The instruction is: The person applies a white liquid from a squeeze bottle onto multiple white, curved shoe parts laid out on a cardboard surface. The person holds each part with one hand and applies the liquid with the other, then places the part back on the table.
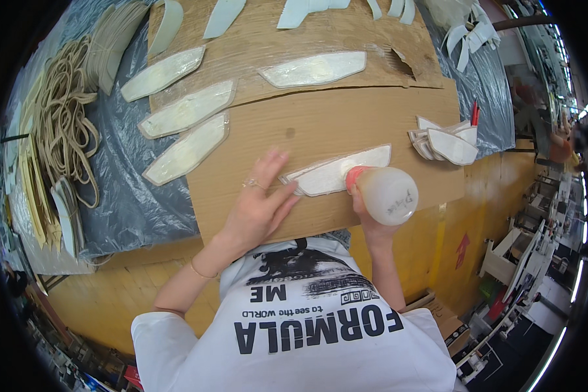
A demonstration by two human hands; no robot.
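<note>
A translucent white squeeze bottle (393, 195) with a pinkish-red top is gripped in my right hand (370, 227), its fingers closed round it and partly hidden behind it. The bottle is tipped, with its red end at a flat white shaped piece (330, 178) that has a beige edge. A second such piece seems to lie beneath, showing at the left end. My left hand (258, 206) rests on the cardboard (261, 140) with its fingers stretched out and apart. Its fingertips touch the left tip of the white piece.
Similar white pieces (189, 147) lie spaced out at the left, and another piece (317, 69) lies farther back. A small stack of pieces (452, 145) with a red pen (475, 114) sits at the right. Coiled beige cords (62, 117) and strips cover dark plastic sheeting (134, 209) at the far left.
</note>
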